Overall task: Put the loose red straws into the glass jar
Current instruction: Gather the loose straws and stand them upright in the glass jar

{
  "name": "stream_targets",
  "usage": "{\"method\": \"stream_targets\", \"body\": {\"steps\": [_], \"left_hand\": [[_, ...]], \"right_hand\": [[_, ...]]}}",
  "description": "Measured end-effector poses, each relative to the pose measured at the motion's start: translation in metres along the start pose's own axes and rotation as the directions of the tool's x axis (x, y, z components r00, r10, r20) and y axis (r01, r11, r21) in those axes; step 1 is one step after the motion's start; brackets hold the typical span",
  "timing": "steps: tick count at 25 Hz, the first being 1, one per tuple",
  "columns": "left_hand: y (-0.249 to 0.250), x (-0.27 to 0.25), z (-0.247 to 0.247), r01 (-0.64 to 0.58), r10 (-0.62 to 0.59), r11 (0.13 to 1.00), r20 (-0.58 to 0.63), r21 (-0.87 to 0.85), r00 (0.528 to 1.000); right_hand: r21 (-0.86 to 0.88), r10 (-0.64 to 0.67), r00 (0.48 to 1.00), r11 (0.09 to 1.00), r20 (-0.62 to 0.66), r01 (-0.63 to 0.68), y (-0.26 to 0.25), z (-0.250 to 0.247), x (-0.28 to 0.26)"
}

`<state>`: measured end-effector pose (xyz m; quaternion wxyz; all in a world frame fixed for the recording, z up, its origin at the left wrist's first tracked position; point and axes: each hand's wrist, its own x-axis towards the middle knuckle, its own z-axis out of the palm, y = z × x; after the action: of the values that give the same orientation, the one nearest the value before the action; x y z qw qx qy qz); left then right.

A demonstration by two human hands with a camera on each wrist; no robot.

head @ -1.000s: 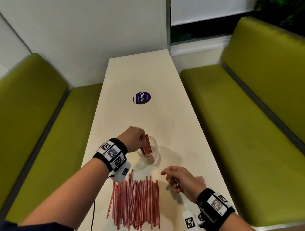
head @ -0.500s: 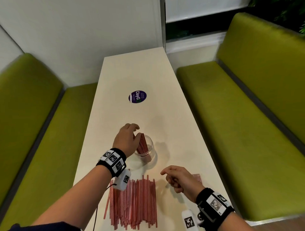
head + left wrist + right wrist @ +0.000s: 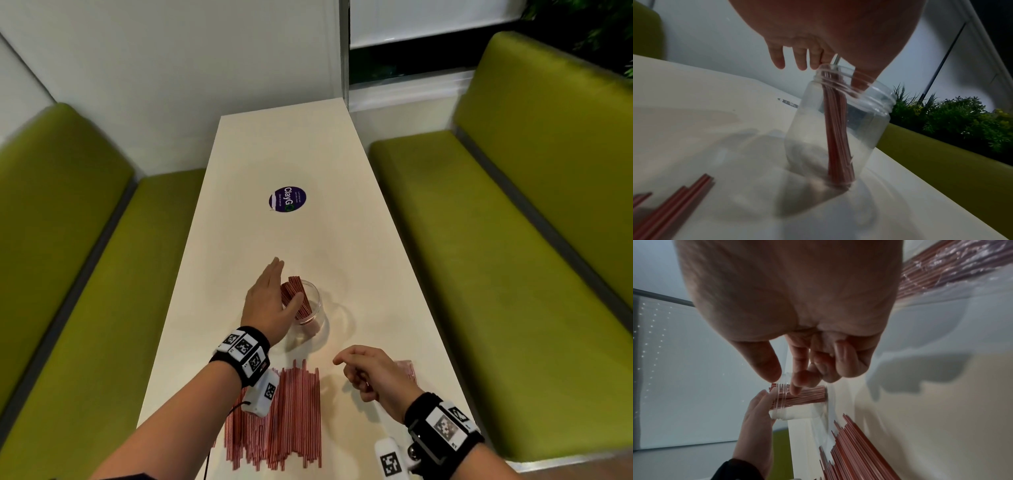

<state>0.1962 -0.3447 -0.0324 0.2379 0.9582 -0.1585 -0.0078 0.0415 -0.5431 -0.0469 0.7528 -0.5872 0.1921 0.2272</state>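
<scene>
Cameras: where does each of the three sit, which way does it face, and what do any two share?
Head: worn high, looks down along the table at the jar, loose straws and sticker; both forearms, left hand and right hand show.
Left wrist: low, looks along the open left hand at the jar.
Right wrist: rolled sideways, looks past the loosely curled right hand at the jar; the left hand shows too.
All three share the jar and loose straws.
</scene>
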Motion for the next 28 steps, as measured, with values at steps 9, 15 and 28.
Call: {"method": "stream_targets", "body": {"steps": [9,15,28], "left_hand": [[0.012,0.006,0.002,-0.151,0.137,0.986,0.164,0.075,0.977],[0.017,-0.032,-0.024,-0.016,-0.016,0.983,-0.173,-0.180,0.985],[-0.010,-0.160,-0.003,0.053,-0.087,0.992,0.317,0.114,0.945]], "right_hand": [[-0.065,-0.005,1.000,0.998,-0.016,0.004,-0.004,0.001,-0.005],[-0.367,0.008,0.999,0.930,-0.033,-0.019,0.000,0.002,-0.002],[-0.833,0.100,0.990,0.552,0.102,0.030,0.008,0.063,0.009]]}}
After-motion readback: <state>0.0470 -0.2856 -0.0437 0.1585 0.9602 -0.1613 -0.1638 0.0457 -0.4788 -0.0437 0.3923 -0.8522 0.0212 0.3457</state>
